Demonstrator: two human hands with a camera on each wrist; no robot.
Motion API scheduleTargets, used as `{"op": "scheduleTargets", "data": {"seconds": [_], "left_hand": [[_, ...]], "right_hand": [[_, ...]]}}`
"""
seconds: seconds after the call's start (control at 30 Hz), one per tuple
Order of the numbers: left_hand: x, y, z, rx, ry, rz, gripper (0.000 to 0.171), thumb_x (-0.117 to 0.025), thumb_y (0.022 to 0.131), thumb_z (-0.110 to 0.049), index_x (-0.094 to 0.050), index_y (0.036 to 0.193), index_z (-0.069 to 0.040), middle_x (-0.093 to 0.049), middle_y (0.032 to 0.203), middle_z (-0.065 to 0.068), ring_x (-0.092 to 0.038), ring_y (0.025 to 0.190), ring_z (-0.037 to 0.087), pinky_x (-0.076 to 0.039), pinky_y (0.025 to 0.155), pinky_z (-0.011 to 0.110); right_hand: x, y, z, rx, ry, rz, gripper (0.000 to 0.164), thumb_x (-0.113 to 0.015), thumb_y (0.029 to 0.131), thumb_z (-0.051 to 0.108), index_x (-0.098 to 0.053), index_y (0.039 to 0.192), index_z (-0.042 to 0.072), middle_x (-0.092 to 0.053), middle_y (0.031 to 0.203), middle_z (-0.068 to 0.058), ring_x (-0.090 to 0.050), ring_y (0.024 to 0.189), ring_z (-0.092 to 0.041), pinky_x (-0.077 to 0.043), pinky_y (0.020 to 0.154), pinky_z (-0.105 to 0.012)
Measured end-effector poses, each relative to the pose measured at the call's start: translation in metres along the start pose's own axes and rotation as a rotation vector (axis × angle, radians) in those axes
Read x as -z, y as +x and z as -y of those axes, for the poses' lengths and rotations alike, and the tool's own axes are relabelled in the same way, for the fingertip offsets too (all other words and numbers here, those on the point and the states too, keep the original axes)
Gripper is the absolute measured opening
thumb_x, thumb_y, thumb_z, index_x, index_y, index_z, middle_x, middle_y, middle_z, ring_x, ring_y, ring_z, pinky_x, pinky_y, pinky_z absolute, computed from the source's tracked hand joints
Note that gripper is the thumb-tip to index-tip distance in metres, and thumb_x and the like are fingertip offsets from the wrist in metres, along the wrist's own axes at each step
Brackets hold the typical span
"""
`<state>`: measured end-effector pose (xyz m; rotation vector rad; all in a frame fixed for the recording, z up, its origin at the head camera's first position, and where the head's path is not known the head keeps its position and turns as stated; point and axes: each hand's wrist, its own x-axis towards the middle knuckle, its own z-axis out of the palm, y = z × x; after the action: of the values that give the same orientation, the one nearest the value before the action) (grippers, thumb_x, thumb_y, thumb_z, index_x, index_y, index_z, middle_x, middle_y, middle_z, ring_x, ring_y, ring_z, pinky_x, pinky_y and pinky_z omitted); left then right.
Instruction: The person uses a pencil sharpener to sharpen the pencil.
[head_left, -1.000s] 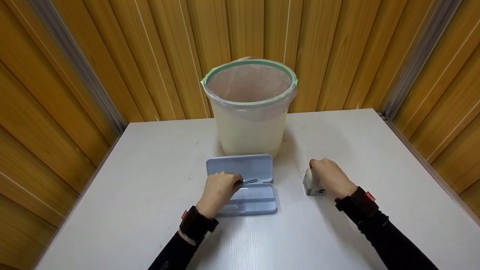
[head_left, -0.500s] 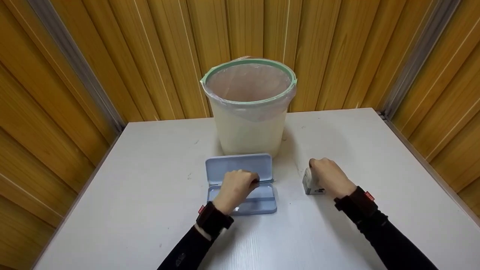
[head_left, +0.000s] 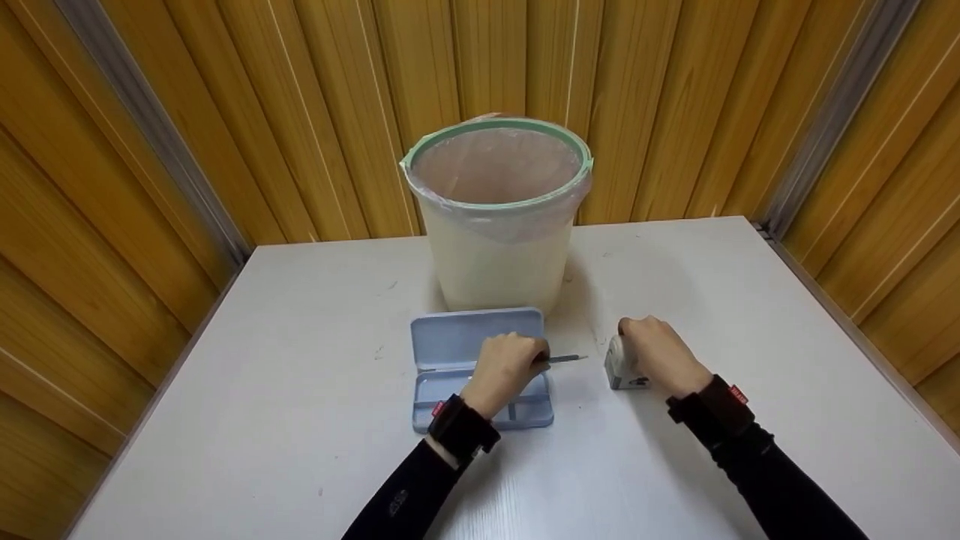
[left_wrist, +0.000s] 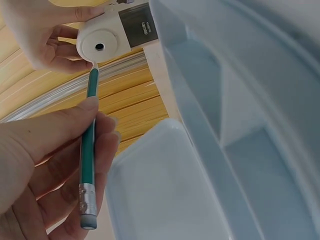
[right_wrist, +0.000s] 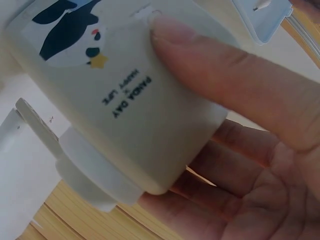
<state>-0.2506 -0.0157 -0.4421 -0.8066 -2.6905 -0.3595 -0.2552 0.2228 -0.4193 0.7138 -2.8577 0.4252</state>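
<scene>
My left hand (head_left: 506, 367) pinches a green pencil (left_wrist: 88, 150) between thumb and fingers, its eraser end toward the wrist. The sharpened tip points right, toward a white crank pencil sharpener (head_left: 621, 367). In the left wrist view that tip appears just below the sharpener's round hole (left_wrist: 99, 47). Fingers and thumb of my right hand (head_left: 664, 356) grip the sharpener as it stands on the table. Panda art and lettering mark its side in the right wrist view, where the crank handle (right_wrist: 37, 125) also shows. Beneath the left hand lies an open light-blue pencil case (head_left: 442, 341).
Behind the pencil case stands a cream bin (head_left: 499, 270) with a green rim and a clear liner. A white table (head_left: 330, 360) carries everything. Wood-patterned walls (head_left: 322, 112) enclose its back and sides.
My left hand has moved right across the pencil case with the pencil, whose tip is now past the case's right edge and closer to the sharpener. The right hand has stayed in place.
</scene>
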Motion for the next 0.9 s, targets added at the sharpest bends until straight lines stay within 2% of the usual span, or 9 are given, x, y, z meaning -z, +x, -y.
{"op": "scheduleTargets", "data": {"seconds": [0.3,0.7,0.9], "left_hand": [[-0.008,0.014,-0.010,0.015,-0.031,0.017,0.009,-0.079,0.081,-0.026,-0.076,0.085,-0.019,-0.072,0.074,-0.008,-0.063,0.063,0.007,-0.043,0.052,0.021],[-0.014,0.026,-0.019,0.033,-0.048,0.060,0.008,-0.078,0.083,-0.027,-0.076,0.086,-0.019,-0.073,0.076,-0.008,-0.064,0.065,0.009,-0.043,0.054,0.022],[-0.017,0.031,-0.023,0.027,-0.029,0.058,0.009,-0.079,0.082,-0.028,-0.075,0.083,-0.020,-0.072,0.075,-0.009,-0.065,0.065,0.009,-0.043,0.053,0.023]], "right_hand": [[-0.002,0.000,-0.001,0.005,-0.006,-0.017,0.033,-0.067,0.060,-0.023,-0.062,0.089,-0.009,-0.068,0.080,-0.025,-0.067,0.073,-0.038,-0.057,0.063,-0.044],[-0.002,0.000,-0.002,0.020,-0.023,-0.035,0.031,-0.067,0.058,-0.021,-0.062,0.085,-0.007,-0.066,0.073,-0.021,-0.065,0.066,-0.034,-0.054,0.060,-0.043],[-0.002,0.001,-0.002,0.008,-0.031,-0.024,0.030,-0.068,0.059,-0.021,-0.062,0.085,-0.006,-0.066,0.073,-0.019,-0.064,0.065,-0.033,-0.053,0.058,-0.043]]}}
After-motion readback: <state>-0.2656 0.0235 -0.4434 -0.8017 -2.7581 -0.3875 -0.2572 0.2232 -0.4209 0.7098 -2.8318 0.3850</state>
